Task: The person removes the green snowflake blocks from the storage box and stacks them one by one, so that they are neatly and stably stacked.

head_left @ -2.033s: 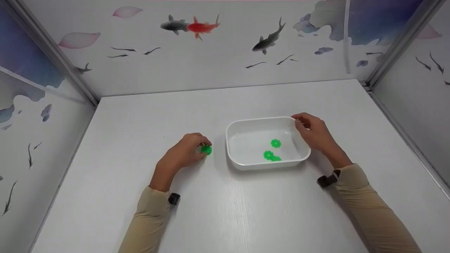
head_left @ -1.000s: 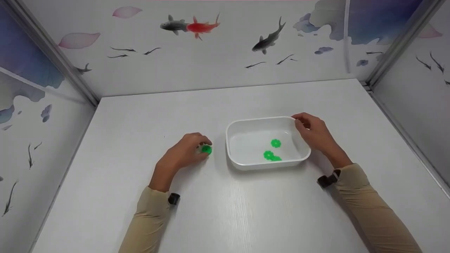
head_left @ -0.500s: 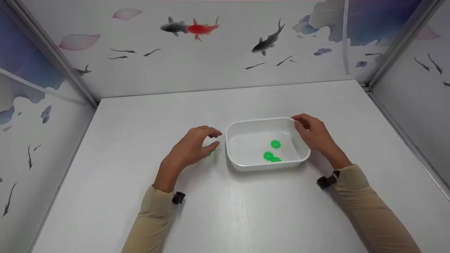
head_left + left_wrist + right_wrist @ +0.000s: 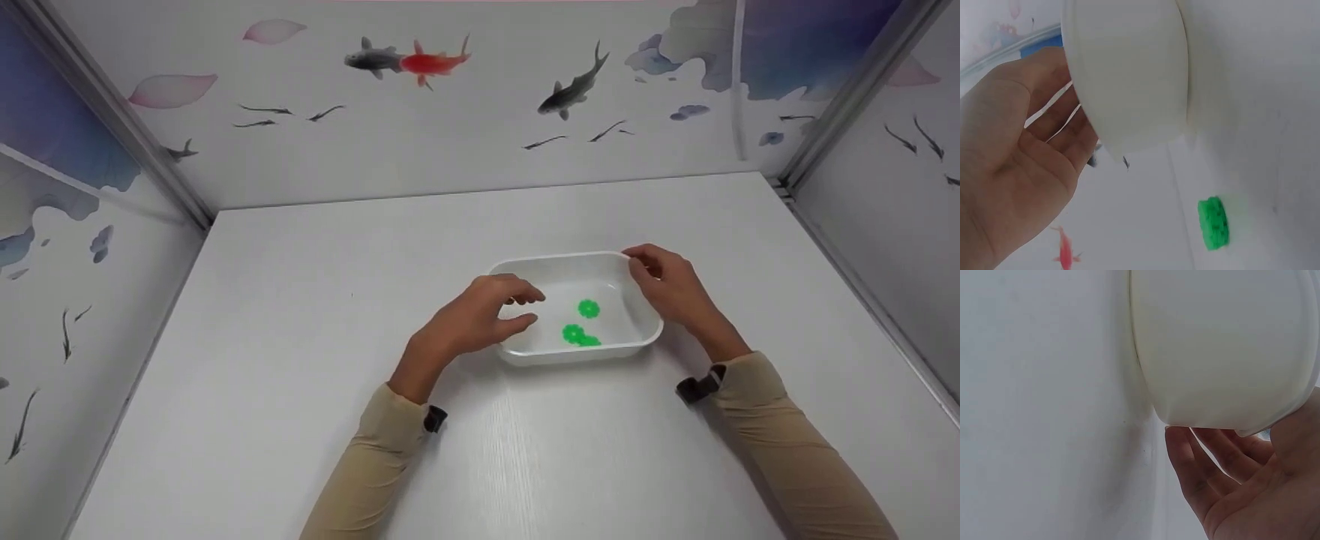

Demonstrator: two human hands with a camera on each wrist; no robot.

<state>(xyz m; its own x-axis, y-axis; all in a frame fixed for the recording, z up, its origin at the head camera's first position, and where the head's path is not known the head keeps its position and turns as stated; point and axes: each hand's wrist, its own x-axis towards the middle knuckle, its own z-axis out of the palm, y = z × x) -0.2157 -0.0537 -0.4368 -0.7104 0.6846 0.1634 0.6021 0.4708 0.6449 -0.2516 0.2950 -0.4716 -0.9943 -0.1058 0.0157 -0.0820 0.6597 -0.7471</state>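
Observation:
A white rectangular plastic tray sits on the table with several bright green flower-shaped plastic pieces inside. My left hand is over the tray's left end, thumb and fingers spread apart with nothing between them. In the left wrist view, a short stack of green notched discs is on the table outside the tray; the left hand hides it from the head view. My right hand grips the tray's far right corner. The right wrist view has its fingers against the tray's outer wall.
The white table is enclosed by panels at the back and both sides, printed with fish and petals. Metal posts mark the back corners. Each sleeve cuff carries a small black wrist camera.
My left hand pinched the green stack on the table, then let go and opened. It has since moved right, over the tray's left end. The right hand and tray stayed in place.

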